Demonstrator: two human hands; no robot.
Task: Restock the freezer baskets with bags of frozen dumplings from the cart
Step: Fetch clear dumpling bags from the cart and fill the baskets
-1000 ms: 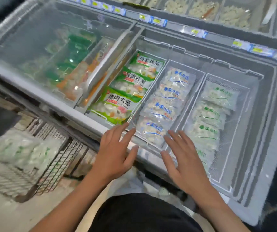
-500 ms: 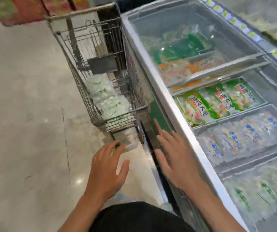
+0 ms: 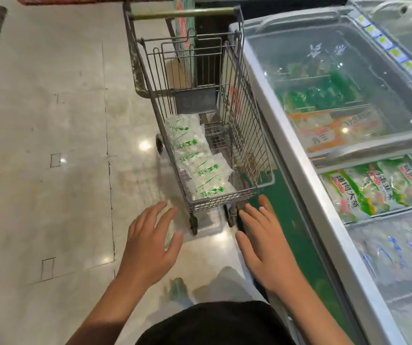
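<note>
A wire shopping cart stands on the floor beside the chest freezer. Several clear bags of frozen dumplings with green print lie stacked in the cart's bottom. My left hand hovers just short of the cart's near end, fingers spread, holding nothing. My right hand hovers at the cart's near right corner, fingers straight, also empty. In the freezer's open section lie green-labelled bags and, nearer me, bags with blue print.
The freezer's far section is covered by a sliding glass lid, with green and orange packs under it. Its green front panel runs close along the cart's right side. Shiny tiled floor lies to the left.
My view has swung left from the freezer baskets to the cart. Both hands have left the freezer's rim and now hover open in front of the cart's near end.
</note>
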